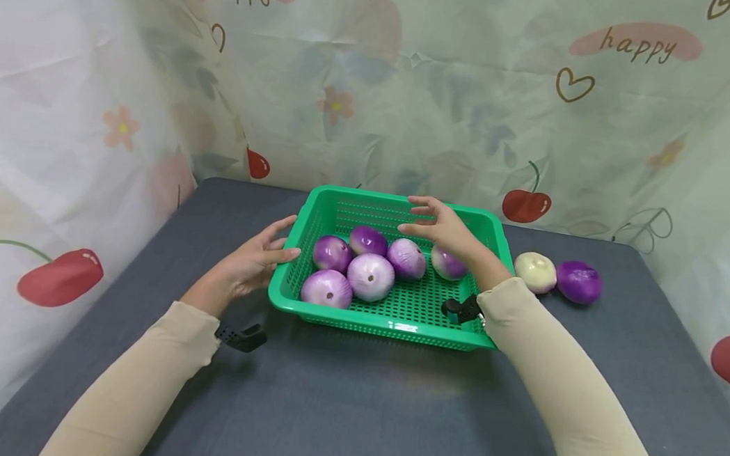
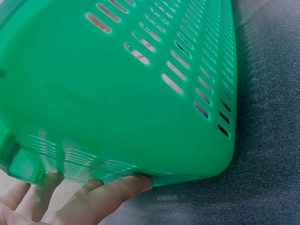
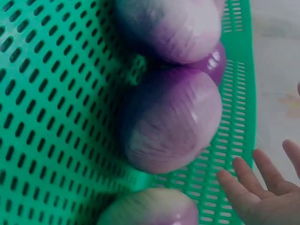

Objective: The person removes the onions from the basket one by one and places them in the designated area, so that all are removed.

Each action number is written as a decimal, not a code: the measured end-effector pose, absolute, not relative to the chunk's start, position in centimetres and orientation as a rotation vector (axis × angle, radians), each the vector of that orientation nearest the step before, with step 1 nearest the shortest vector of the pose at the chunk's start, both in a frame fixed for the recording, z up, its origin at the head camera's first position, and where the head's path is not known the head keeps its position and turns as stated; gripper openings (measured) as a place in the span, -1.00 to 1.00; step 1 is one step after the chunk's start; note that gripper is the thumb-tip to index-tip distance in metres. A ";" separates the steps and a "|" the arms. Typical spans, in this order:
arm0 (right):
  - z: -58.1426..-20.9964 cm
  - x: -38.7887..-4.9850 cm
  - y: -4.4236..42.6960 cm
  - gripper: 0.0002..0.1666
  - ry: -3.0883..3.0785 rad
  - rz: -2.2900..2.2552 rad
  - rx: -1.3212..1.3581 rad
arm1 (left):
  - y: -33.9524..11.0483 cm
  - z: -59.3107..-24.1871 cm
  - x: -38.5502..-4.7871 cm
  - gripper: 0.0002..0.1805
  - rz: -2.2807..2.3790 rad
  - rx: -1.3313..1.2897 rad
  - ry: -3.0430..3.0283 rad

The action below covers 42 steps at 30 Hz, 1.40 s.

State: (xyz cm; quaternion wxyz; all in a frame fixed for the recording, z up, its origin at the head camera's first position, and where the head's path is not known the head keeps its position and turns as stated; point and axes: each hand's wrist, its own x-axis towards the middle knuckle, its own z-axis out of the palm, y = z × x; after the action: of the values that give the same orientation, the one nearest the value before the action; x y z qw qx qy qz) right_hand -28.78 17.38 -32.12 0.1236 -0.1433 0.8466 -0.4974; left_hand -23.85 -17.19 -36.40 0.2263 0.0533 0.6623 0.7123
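A green plastic basket (image 1: 397, 325) with slotted walls holds several purple-and-white onions (image 1: 370, 277). My left hand (image 1: 246, 266) is at the basket's left end, and in the left wrist view its fingertips (image 2: 140, 182) touch the outer wall. The fingers look fairly straight, not curled round the rim. Over the right half of the basket hovers my right hand (image 1: 443, 229), fingers spread and holding nothing. Just below it, one onion (image 1: 448, 263) lies apart from the cluster on the left. The right wrist view shows the hand (image 3: 267, 197) beside an onion (image 3: 173, 119), not touching it.
Outside the basket, to its right, a pale onion (image 1: 535, 272) and a deep purple onion (image 1: 578, 282) lie side by side. Everything stands on a dark grey table (image 1: 354, 409). Patterned curtains (image 1: 411, 84) hang behind and at both sides.
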 end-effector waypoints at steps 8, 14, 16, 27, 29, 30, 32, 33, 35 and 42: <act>-33.0 -29.1 17.4 -0.15 2.461 -1.280 -0.443 | -17.2 -36.5 -23.8 -0.16 1.964 0.150 1.826; -33.4 -29.1 17.6 -0.15 2.414 -1.189 -0.470 | -17.3 -36.5 -23.8 -0.16 1.966 0.158 1.823; -33.5 -29.1 17.5 -0.13 2.393 -1.150 -0.487 | -17.3 -36.5 -23.8 -0.15 1.965 0.163 1.825; -34.4 -28.6 17.2 0.02 2.159 -1.062 -0.392 | -17.2 -36.5 -23.8 -0.16 1.967 0.154 1.834; -34.4 -28.6 17.2 0.02 2.153 -1.043 -0.383 | -17.2 -36.5 -23.8 -0.16 1.969 0.159 1.831; -34.4 -28.6 17.2 0.02 2.154 -1.037 -0.387 | -17.2 -36.5 -23.8 -0.16 1.971 0.160 1.828; -34.3 -28.6 17.3 0.00 2.196 -0.989 -0.423 | -17.2 -36.5 -23.8 -0.16 1.975 0.158 1.822; -34.1 -28.6 17.4 -0.01 2.222 -0.964 -0.445 | -17.2 -36.6 -23.9 -0.16 1.977 0.157 1.820; -33.8 -28.7 17.5 -0.02 2.282 -0.922 -0.493 | -17.2 -36.5 -23.9 -0.16 1.980 0.155 1.813; -31.5 -28.2 18.0 -0.04 2.412 -1.049 -0.556 | -17.2 -36.5 -23.9 -0.16 1.975 0.149 1.817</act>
State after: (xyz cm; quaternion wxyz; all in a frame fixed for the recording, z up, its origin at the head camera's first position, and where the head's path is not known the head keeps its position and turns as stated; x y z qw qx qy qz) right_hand -28.22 17.97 -31.49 0.2245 -0.2016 0.8744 -0.3800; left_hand -23.92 -17.16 -36.47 0.2251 0.0541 0.6587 0.7159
